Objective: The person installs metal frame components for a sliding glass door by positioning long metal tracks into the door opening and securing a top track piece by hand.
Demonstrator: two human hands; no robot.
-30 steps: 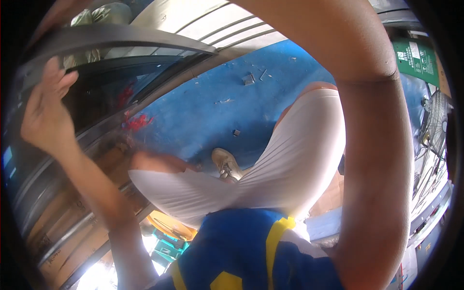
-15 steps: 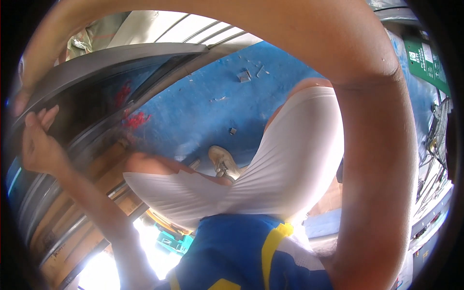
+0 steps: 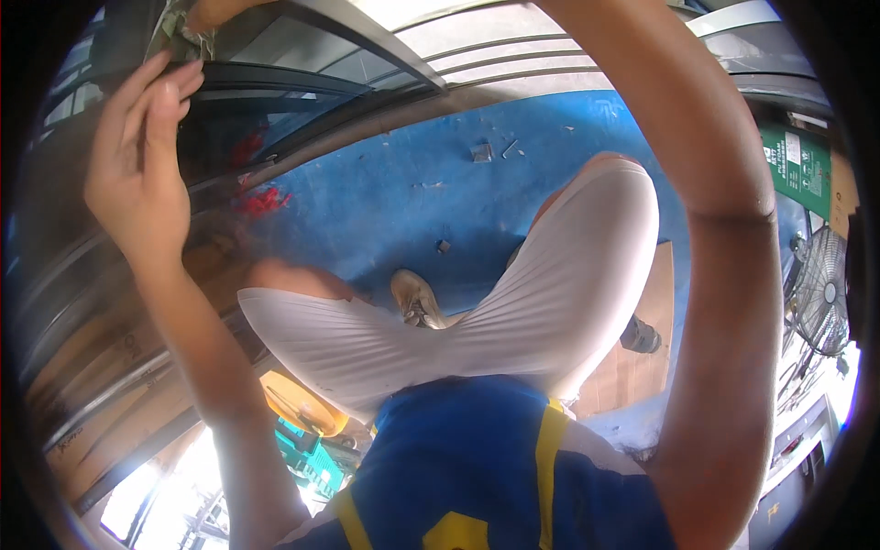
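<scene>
My left hand (image 3: 142, 174) is raised at the upper left, its fingers stretched upward and nothing visible in them. Its fingertips lie close to a crumpled greenish-white thing (image 3: 203, 41); whether they touch it I cannot tell. My right arm arches up the right side and leaves the top of the picture. Only a small part of my right hand (image 3: 225, 9) shows at the top left, beside the crumpled thing, its fingers mostly hidden. Near both hands runs a dark grey metal frame (image 3: 390, 46) with dark glass-like panels (image 3: 275, 78).
Small scraps (image 3: 481, 152) and a red tangle (image 3: 264, 202) lie on the blue floor (image 3: 385, 174). Cardboard (image 3: 632, 367) lies by my right leg. A black fan (image 3: 825, 291) and a green box (image 3: 802, 174) stand at right. A yellow round thing (image 3: 302, 403) is behind my left leg.
My left hand has risen and its fingers have straightened. My right hand has moved up from the left edge, mostly out of view. The view has shifted, showing the fan and cardboard more fully.
</scene>
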